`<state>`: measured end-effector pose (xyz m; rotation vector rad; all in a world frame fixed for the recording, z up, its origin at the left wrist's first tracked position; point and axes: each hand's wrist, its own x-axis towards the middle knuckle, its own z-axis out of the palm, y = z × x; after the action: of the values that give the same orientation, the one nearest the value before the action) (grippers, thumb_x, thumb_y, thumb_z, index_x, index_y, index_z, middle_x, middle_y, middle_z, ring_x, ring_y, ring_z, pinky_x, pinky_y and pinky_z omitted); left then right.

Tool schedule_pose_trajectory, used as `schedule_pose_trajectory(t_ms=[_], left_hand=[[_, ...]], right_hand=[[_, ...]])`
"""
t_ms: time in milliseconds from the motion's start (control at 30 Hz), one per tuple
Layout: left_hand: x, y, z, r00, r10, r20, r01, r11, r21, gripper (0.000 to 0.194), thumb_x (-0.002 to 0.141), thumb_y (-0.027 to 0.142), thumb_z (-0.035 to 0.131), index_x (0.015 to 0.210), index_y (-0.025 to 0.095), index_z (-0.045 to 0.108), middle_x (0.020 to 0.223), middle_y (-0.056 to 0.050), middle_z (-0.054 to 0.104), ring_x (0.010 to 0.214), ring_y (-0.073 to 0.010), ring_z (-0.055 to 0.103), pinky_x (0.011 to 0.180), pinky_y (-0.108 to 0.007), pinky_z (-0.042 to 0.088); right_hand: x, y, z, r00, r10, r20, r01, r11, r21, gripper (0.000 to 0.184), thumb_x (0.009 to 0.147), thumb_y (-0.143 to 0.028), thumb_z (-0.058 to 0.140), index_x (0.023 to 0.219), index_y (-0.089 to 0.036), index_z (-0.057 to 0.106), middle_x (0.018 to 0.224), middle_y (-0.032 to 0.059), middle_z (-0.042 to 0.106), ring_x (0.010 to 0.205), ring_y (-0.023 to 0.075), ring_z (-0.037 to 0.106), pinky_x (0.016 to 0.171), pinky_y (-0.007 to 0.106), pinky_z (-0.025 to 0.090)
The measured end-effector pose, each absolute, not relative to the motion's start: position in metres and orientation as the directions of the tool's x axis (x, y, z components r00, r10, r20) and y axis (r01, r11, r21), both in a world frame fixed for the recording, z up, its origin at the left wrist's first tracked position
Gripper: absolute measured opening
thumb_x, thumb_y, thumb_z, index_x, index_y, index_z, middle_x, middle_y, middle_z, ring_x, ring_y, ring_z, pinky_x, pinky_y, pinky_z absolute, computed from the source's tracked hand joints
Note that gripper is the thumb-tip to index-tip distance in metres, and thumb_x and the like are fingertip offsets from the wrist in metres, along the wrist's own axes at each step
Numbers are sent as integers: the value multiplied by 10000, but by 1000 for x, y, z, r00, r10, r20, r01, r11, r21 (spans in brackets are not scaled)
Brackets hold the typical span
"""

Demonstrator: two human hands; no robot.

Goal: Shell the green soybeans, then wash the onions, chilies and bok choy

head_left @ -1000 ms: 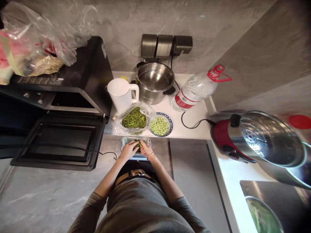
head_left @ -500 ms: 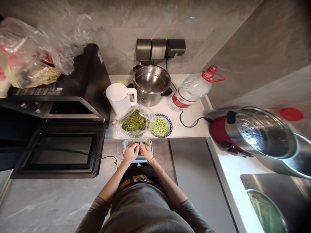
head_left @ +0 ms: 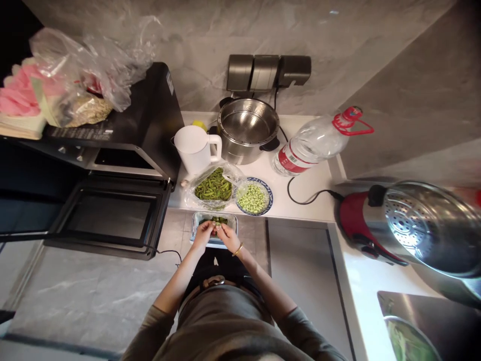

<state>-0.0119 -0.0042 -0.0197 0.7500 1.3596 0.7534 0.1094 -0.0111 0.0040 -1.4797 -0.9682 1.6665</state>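
Note:
My left hand [head_left: 203, 234] and my right hand [head_left: 227, 236] meet fingertip to fingertip over a lined bin [head_left: 196, 219]. Both are closed in a pinch on a small green edamame pod [head_left: 217, 224], mostly hidden by the fingers. Dark green pod shells lie in the bin below. On the counter just beyond, a clear plastic bag [head_left: 190, 196] lies open around a heap of edamame pods [head_left: 214, 186]. Right of it, a blue-rimmed plate [head_left: 269, 201] bears shelled pale green beans [head_left: 252, 197].
Behind the bag stand a white pitcher [head_left: 192, 150] and a steel pot [head_left: 240, 150]. A large water bottle [head_left: 300, 150] leans rightward in view. An oven's lowered door [head_left: 108, 215] juts out at left. A red steamer [head_left: 355, 215] occupies the right counter, near a cord [head_left: 300, 200].
The view has shifted, so the counter things appear further right. My hands stay pinched together over the bin, with more of the shells inside now showing.

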Motion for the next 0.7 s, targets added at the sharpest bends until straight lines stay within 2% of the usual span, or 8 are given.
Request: schedule_pose_trajectory(t_ms=[100,167,300,367,467,533,633,700], left_hand=[[-7,-9,-13,-47,898,-438,125,440,889,392,856,517,478,651,183,500,549,26,514,533,-101,505,537,-221,430],[-4,-12,-9,-78,940,-331,279,340,898,334,888,449,458,706,184,547,596,9,567,577,-119,547,586,-234,449],[-6,-17,-8,-66,987,-147,500,160,851,228,905,320,460,853,182,634,811,-55,696,738,-163,645,732,-277,495],[-10,-18,-15,-50,993,-110,556,119,823,197,895,286,492,885,186,662,880,-67,721,777,-169,663,772,-287,503],[-17,-19,-34,2,983,-181,618,141,773,146,865,233,549,864,197,691,872,-52,740,761,-165,678,780,-283,511],[-19,-18,-47,45,960,-276,660,179,730,150,832,148,566,880,189,702,870,-55,747,780,-171,691,790,-283,516],[-18,-12,-58,116,918,-380,712,190,676,330,778,5,518,980,184,708,935,-74,751,877,-188,704,850,-302,515],[-16,0,-57,143,912,-384,728,166,665,390,777,-13,485,1010,205,709,968,-69,749,921,-196,703,878,-322,513]], right_hand=[[111,-12,4,-136,816,-562,-106,-576,-811,328,734,-478,634,606,-217,481,449,-72,415,433,70,329,443,213,271],[114,-11,1,-152,756,-636,-130,-654,-746,287,733,-423,621,592,-215,482,426,-74,417,400,64,319,413,208,242],[126,-13,-9,-203,668,-716,-184,-744,-642,107,698,-280,583,662,-183,609,440,-58,491,371,62,342,377,193,215],[136,-14,-13,-187,665,-723,-278,-742,-610,126,661,-221,584,736,-164,669,504,-33,568,409,70,426,391,184,276],[156,-8,-19,-116,663,-740,-448,-700,-556,163,617,-159,602,750,-147,695,677,41,684,597,119,611,543,218,473],[172,4,-21,-69,676,-734,-515,-654,-554,144,618,-150,596,724,-158,694,783,70,719,747,154,669,713,269,540],[197,31,-23,132,734,-666,-497,-532,-685,178,614,-138,550,707,-188,693,878,65,740,896,186,678,895,338,527],[212,48,-24,279,755,-594,-441,-449,-777,238,594,-121,516,718,-200,702,946,57,744,1035,205,647,1012,378,462]])
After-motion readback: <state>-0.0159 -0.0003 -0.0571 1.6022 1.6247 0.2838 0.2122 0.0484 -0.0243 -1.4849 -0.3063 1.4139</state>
